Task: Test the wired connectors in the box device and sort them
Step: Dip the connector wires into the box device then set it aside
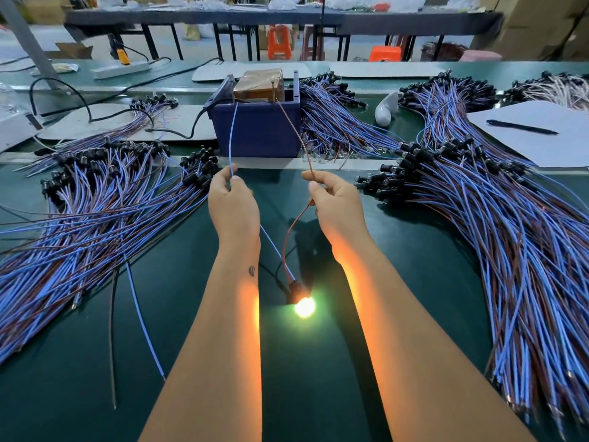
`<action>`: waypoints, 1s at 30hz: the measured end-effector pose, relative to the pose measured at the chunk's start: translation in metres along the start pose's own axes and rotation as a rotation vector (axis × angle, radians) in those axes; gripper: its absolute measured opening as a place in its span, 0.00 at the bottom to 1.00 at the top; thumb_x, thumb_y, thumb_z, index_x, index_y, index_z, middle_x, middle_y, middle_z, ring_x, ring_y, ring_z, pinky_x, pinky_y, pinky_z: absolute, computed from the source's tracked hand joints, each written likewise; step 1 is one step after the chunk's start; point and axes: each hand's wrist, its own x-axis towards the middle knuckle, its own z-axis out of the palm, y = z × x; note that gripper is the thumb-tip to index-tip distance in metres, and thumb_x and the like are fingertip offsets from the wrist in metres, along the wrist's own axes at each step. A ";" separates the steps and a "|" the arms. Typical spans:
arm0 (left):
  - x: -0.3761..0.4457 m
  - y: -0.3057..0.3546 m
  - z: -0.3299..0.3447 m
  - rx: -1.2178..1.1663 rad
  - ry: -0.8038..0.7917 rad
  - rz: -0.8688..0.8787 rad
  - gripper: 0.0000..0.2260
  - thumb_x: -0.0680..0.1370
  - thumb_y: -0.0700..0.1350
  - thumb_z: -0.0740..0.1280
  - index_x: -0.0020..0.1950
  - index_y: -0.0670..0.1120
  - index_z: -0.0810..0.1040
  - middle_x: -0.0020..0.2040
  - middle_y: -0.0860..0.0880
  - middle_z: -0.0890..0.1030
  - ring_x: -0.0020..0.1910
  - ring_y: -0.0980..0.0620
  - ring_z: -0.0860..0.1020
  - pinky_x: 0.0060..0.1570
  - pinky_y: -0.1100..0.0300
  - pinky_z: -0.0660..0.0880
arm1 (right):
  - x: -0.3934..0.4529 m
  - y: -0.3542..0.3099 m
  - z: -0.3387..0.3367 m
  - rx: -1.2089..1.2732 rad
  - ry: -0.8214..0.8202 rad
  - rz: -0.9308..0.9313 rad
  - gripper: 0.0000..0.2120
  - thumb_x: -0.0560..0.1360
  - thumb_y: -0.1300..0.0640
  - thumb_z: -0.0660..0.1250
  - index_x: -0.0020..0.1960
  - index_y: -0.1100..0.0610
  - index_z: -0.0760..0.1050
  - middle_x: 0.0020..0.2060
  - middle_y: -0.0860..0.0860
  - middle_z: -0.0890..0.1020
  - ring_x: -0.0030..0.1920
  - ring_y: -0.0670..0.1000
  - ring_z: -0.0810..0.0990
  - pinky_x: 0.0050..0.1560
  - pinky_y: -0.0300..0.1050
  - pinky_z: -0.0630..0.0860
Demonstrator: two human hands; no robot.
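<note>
In the middle of the frame I see my left hand (233, 202) pinching a thin blue wire (231, 135) between thumb and finger. My right hand (337, 204) pinches a thin brown wire (294, 130) the same way. Both wires run up to the dark blue plastic box (258, 129) at the upper middle, and down to a small black connector (294, 288) with a bright glowing light (305, 307), low between my arms on the green table (398, 250). Big piles of blue and brown wires lie at the left (95, 202) and the right (510, 234).
</note>
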 end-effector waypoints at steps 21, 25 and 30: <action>-0.011 0.002 0.009 -0.127 -0.353 -0.072 0.05 0.79 0.41 0.68 0.44 0.45 0.81 0.32 0.52 0.78 0.24 0.58 0.69 0.25 0.67 0.70 | -0.007 -0.001 0.009 0.061 -0.172 -0.127 0.13 0.80 0.67 0.59 0.57 0.60 0.81 0.30 0.41 0.79 0.29 0.38 0.74 0.32 0.30 0.71; -0.006 0.010 0.006 -0.464 -0.328 -0.227 0.09 0.81 0.38 0.64 0.41 0.42 0.75 0.27 0.51 0.75 0.23 0.59 0.74 0.23 0.68 0.72 | -0.007 -0.003 0.004 0.094 -0.276 -0.066 0.20 0.78 0.72 0.59 0.63 0.53 0.76 0.35 0.49 0.77 0.29 0.47 0.71 0.33 0.39 0.71; -0.003 0.006 0.003 -0.443 -0.221 -0.205 0.10 0.80 0.37 0.66 0.39 0.43 0.74 0.27 0.52 0.77 0.27 0.59 0.78 0.29 0.68 0.76 | -0.010 -0.006 0.001 0.203 -0.291 -0.128 0.11 0.78 0.62 0.68 0.56 0.48 0.79 0.41 0.50 0.82 0.32 0.48 0.75 0.38 0.40 0.72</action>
